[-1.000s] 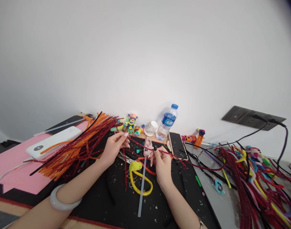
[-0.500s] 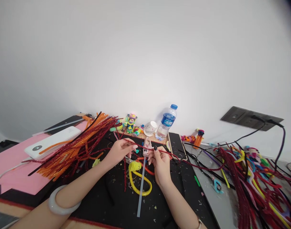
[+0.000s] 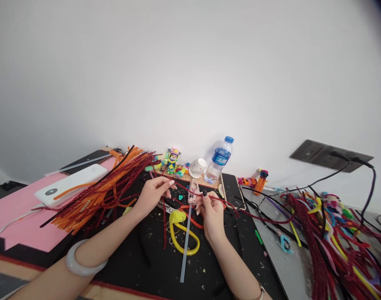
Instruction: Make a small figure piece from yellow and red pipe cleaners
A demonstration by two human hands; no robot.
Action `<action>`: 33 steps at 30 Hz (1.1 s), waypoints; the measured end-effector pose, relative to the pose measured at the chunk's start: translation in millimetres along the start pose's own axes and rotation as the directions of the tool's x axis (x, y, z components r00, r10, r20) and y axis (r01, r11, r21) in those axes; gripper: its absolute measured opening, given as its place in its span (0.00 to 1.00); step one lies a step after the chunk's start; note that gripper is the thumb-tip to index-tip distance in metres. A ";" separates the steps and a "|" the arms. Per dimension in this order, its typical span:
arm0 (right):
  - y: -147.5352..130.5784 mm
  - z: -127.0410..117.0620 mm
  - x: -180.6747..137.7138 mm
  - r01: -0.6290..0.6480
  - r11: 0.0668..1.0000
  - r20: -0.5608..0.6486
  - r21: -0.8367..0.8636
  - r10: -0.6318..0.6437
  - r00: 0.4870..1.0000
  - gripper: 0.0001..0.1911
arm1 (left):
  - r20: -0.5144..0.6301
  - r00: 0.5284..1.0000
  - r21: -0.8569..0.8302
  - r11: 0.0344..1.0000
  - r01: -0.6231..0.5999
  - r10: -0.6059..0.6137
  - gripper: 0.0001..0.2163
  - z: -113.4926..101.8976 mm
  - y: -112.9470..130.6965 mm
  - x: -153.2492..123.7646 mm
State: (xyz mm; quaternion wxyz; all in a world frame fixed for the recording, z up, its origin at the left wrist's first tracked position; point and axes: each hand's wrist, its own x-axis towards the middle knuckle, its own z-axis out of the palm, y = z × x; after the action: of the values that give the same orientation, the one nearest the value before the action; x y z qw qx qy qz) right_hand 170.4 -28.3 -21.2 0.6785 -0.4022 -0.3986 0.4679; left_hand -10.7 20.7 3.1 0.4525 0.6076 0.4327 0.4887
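Note:
My left hand and my right hand both pinch one dark red glittery pipe cleaner, stretched between them over a black mat. Its free end trails right past my right hand toward the grey board. Under my hands lie a yellow pipe-cleaner loop, a pale glue stick and a small pink glue gun. A pale bangle circles my left wrist.
A heap of orange and red pipe cleaners lies left, beside a white power bank on pink paper. At the back stand small figures, a paper cup, a water bottle and a phone. Mixed coloured pipe cleaners crowd the right.
My left hand slid right along the red pipe cleaner toward my right hand, then drew back left a little. My right hand stayed almost in place.

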 end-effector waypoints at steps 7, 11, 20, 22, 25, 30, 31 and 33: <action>2.3 -2.7 2.1 0.018 0.998 -0.068 0.066 -0.013 0.998 0.11 | -0.251 0.966 -0.260 0.966 -0.003 -0.065 0.13 -7.7 -10.7 7.2; 2.5 -3.4 2.6 0.019 0.998 -0.063 0.062 -0.015 0.998 0.11 | -0.230 0.957 -0.451 0.891 0.057 -0.177 0.15 -11.4 -13.3 10.4; 0.8 -4.0 3.1 0.020 0.998 -0.059 0.058 -0.016 0.998 0.11 | -0.152 0.966 -0.486 0.866 0.113 -0.211 0.20 -12.0 -14.8 12.3; 0.9 -3.4 3.0 0.017 0.998 -0.058 0.060 -0.013 0.998 0.11 | -0.161 0.968 -0.464 0.880 0.098 -0.193 0.18 -10.4 -12.6 11.5; -0.2 -1.9 2.5 0.013 0.998 -0.070 0.060 -0.009 0.998 0.12 | -0.161 0.972 -0.437 0.896 0.082 -0.168 0.16 -7.4 -10.1 10.0; -2.5 -0.7 1.3 0.000 0.998 -0.061 0.060 0.003 0.998 0.13 | -0.184 0.973 -0.351 0.934 0.066 -0.138 0.15 -5.7 -11.0 8.4; -2.4 -0.9 1.1 0.001 0.998 -0.059 0.057 0.003 0.998 0.13 | -0.187 0.974 -0.335 0.941 0.056 -0.125 0.15 -5.9 -10.9 8.1; -1.8 -1.6 1.2 0.003 0.999 -0.060 0.048 -0.001 0.998 0.12 | -0.178 0.979 -0.323 0.946 0.035 -0.097 0.14 -6.3 -9.7 7.4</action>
State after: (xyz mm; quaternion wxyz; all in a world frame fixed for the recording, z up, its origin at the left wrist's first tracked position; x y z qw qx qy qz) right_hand 172.7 -27.9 -19.9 0.7002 -0.3990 -0.3671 0.4646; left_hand -16.6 30.8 -4.1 0.5169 0.4616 0.4100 0.5929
